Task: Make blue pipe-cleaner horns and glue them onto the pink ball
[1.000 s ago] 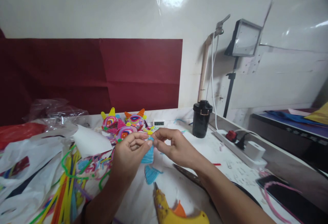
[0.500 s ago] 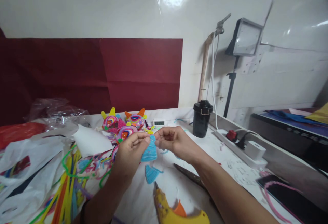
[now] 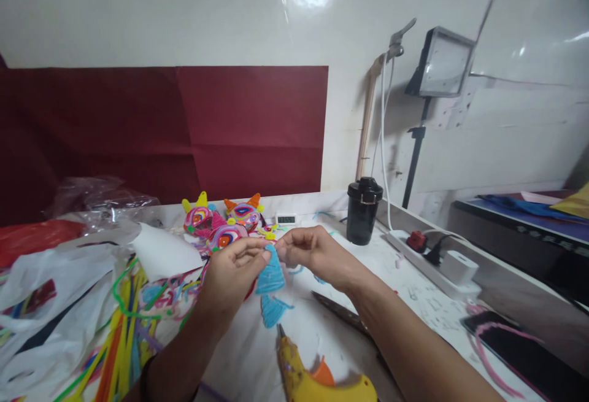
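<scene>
A blue fan-shaped pipe-cleaner piece (image 3: 271, 276) hangs from my left hand (image 3: 234, 267), pinched near its narrow top between thumb and fingers. My right hand (image 3: 313, 255) is closed in a pinch at the upper right edge of that piece; its fingertips are partly hidden. Just below, a second blue fan-shaped piece (image 3: 275, 311) lies on the white table. The nozzle of a yellow hot glue gun (image 3: 299, 374) points up at this second piece. Under my right forearm lie dark-bladed scissors (image 3: 340, 313), partly covered.
Colourful mask-like crafts (image 3: 225, 236) stand behind my left hand. Loose pipe cleaners (image 3: 117, 353) and plastic bags (image 3: 59, 285) crowd the left. A small digital clock (image 3: 286, 220), black cup (image 3: 363, 212), power strip (image 3: 432, 267) and phone (image 3: 519, 353) sit at the back and right.
The held blue piece has turned slightly, so more of its face shows between my hands. Both hands stay almost in place, and the glue gun has not moved.
</scene>
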Motion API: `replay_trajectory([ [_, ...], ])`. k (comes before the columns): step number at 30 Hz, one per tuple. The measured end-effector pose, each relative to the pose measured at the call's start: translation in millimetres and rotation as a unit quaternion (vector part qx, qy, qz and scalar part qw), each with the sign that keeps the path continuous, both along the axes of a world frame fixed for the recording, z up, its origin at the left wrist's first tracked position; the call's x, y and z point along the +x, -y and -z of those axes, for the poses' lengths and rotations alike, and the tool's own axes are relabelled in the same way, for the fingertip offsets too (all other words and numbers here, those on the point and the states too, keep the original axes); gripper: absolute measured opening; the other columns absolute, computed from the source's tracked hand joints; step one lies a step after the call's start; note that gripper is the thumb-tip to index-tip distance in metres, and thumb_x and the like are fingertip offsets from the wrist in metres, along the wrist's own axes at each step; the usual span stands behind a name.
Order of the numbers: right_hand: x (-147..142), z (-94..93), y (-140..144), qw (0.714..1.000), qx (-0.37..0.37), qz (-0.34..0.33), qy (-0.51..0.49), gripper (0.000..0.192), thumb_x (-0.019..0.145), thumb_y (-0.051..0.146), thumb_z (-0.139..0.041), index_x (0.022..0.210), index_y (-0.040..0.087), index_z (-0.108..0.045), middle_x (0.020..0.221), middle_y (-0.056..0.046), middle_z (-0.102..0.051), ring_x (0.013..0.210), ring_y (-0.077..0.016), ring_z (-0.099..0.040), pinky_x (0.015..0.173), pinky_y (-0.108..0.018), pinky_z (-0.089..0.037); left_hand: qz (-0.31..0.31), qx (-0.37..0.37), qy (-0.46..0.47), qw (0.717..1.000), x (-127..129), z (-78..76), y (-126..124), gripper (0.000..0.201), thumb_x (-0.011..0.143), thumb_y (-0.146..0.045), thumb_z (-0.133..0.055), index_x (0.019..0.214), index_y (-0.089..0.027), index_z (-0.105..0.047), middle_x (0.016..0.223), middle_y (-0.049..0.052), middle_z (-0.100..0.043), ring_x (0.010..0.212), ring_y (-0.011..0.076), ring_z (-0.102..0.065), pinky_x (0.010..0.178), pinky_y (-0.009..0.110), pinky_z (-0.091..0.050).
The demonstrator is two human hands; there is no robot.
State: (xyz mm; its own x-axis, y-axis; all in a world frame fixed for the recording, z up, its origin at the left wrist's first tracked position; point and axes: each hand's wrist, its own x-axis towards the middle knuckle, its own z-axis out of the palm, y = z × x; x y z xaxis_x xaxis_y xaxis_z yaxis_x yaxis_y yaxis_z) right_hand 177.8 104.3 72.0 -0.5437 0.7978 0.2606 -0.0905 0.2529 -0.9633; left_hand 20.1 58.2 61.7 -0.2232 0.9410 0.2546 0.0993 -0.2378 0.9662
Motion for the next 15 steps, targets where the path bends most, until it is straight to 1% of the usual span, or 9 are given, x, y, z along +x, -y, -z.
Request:
replay_trajectory([
  [2,-1.0,0.4,0.8,1.0,-0.005,-0.001,0.004,0.025,0.062,0.033,-0.076,0.069,0.012,-0.066,0.056,0.004,-0.053,0.053,-0.0074,-0.043,0.054,-0.023,-0.033,-0.01,0.009,-0.011,1.0,-0.4,0.9,-0.6,0.021,0.061,-0.024,-0.073,0.08,-0.017,-0.069,0.067,0.001,-0.07,0.063,0.0149,-0.066,0.056,0.02,-0.05],
  [5,-3.3,2.8,1.7,1.0,-0.013,-0.001,0.009,0.025,0.057,0.029,-0.079,0.067,0.012,-0.064,0.053,0.006,-0.05,0.051,-0.0069,-0.04,0.053,-0.023,-0.031,-0.023,0.011,-0.023,0.999,1.3,1.1,-0.9,0.019,0.062,-0.023,-0.072,0.079,-0.017,-0.069,0.063,0.0,-0.069,0.059,0.0141,-0.064,0.053,0.02,-0.049],
  [8,-4.8,5.3,1.2,1.0,-0.012,0.008,0.009,0.023,0.06,0.03,-0.077,0.064,0.012,-0.062,0.052,0.006,-0.049,0.049,-0.0065,-0.039,0.052,-0.023,-0.031,-0.012,-0.004,-0.003,1.0,3.5,-0.9,0.1,0.022,0.061,-0.026,-0.072,0.08,-0.017,-0.068,0.062,-0.001,-0.067,0.058,0.0136,-0.063,0.052,0.02,-0.048],
  [12,-3.5,4.5,-1.0,1.0,-0.014,0.024,-0.001,0.02,0.062,0.03,-0.074,0.065,0.013,-0.063,0.05,0.005,-0.052,0.048,-0.0073,-0.043,0.051,-0.023,-0.034,0.01,-0.042,0.033,0.999,5.1,-5.5,3.8,0.027,0.064,-0.033,-0.07,0.085,-0.016,-0.065,0.06,-0.003,-0.063,0.055,0.0119,-0.061,0.05,0.019,-0.049],
  [15,-1.5,1.6,-2.4,0.999,-0.016,0.039,-0.011,0.022,0.06,0.031,-0.075,0.064,0.013,-0.063,0.051,0.004,-0.054,0.048,-0.0078,-0.046,0.05,-0.023,-0.036,0.03,-0.071,0.03,0.997,6.5,-5.5,5.8,0.025,0.063,-0.031,-0.069,0.083,-0.017,-0.063,0.06,-0.003,-0.061,0.055,0.0136,-0.061,0.048,0.024,-0.053],
])
